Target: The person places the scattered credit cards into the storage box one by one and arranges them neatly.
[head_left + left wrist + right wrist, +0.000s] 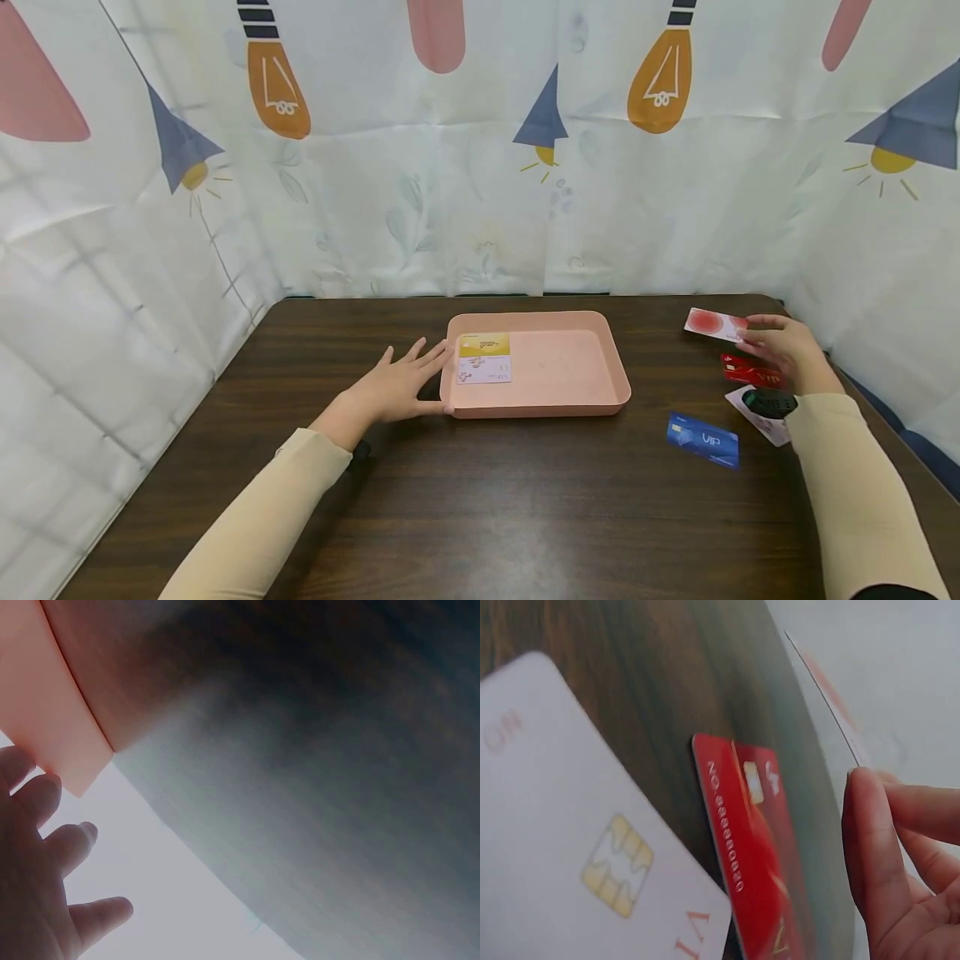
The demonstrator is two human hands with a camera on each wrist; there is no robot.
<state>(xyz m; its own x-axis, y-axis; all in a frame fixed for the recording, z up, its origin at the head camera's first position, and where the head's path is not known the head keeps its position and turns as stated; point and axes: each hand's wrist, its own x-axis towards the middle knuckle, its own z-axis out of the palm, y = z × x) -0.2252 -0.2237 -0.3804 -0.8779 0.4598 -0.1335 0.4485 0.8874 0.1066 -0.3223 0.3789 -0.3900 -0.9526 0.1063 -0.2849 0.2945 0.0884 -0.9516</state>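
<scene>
My left hand is spread with straight fingers, its fingertips at the left rim of the pink tray. A yellow-and-white card lies inside the tray at its left end. At the right, my right hand pinches a white card with a red circle between thumb and fingers; the right wrist view shows this card edge-on, raised off the table. Beneath that hand lie a red VIP card and a white card with a gold chip, partly covered by the wrist in the head view.
A blue VIP card lies on the dark wooden table, left of the white chip card. A patterned curtain hangs behind the table and along its sides.
</scene>
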